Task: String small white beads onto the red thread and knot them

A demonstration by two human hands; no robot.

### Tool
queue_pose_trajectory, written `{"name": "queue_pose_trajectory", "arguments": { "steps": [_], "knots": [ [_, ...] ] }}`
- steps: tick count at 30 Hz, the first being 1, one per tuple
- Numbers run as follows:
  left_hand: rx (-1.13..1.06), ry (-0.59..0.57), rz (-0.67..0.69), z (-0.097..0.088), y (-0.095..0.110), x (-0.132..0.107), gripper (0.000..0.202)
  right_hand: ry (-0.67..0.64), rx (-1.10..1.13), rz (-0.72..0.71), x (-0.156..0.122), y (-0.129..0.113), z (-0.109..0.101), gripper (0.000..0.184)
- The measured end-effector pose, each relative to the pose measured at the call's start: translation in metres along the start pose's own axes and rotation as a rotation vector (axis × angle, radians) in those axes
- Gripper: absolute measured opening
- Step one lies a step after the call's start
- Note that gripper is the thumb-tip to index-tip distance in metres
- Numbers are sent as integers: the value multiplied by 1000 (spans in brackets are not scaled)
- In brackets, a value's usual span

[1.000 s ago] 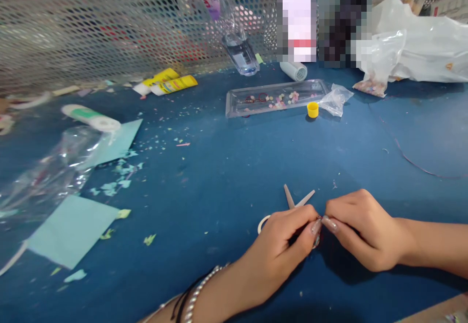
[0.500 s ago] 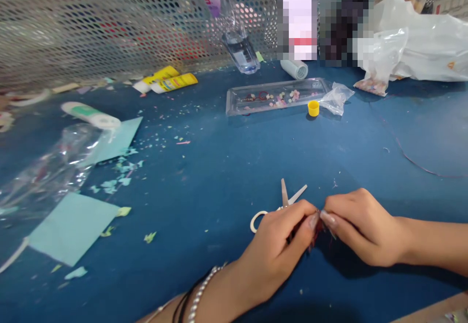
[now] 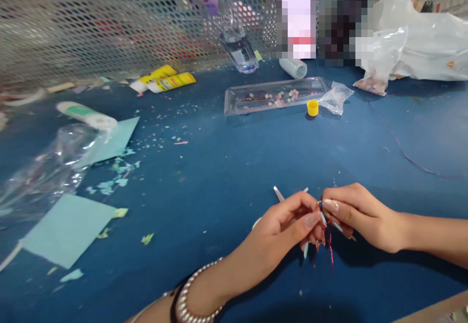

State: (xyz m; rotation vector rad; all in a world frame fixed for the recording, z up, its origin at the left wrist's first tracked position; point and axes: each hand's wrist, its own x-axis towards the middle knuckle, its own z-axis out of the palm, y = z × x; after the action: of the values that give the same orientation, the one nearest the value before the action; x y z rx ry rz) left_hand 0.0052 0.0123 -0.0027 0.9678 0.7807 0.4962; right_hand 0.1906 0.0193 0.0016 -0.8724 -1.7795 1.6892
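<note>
My left hand [image 3: 283, 230] and my right hand [image 3: 360, 218] meet over the blue table at the lower right. Both are closed in a pinch on a thin red string [image 3: 331, 247], whose loose ends dangle below the fingers. A tiny bead or knot shows between the fingertips, too small to name. Pale blue pointed nails show on both hands. Scissors [image 3: 278, 193] lie spread behind my left hand, which hides most of them. A clear plastic tray [image 3: 234, 103] beyond the hands holds pink and white flower beads and red string.
A yellow cap [image 3: 312, 108] and small plastic bag [image 3: 336, 97] sit by the tray. A water bottle [image 3: 239, 52] leans at the mesh partition [image 3: 120, 25]. Yellow glue tubes [image 3: 171, 82], a blue paper square [image 3: 69, 230] and paper scraps lie left. A white bag [image 3: 427, 45] stands back right.
My fingers have opened out slightly, and the red string ends now hang visibly below them. My left hand has turned and covers more of the scissors.
</note>
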Motion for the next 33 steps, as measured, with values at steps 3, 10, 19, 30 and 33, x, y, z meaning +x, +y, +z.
{"name": "queue_pose_trajectory", "arguments": {
  "steps": [3, 10, 19, 30, 33],
  "knots": [
    [3, -30, -21, -1, 2, 0, 20, -14, -27, -15, 1, -1, 0, 33],
    [176, -55, -24, 2, 9, 0, 15, 8, -131, -78, 2, 2, 1, 31],
    [470, 15, 62, 9, 9, -3, 12, -10, -182, -161, -1, 2, 2, 25],
    [536, -45, 104, 7, 7, -4, 13, -57, -345, -219, -1, 3, 2, 26],
    [595, -32, 149, 5, 5, -4, 13, -109, -446, -260, -2, 3, 3, 26]
  ]
}}
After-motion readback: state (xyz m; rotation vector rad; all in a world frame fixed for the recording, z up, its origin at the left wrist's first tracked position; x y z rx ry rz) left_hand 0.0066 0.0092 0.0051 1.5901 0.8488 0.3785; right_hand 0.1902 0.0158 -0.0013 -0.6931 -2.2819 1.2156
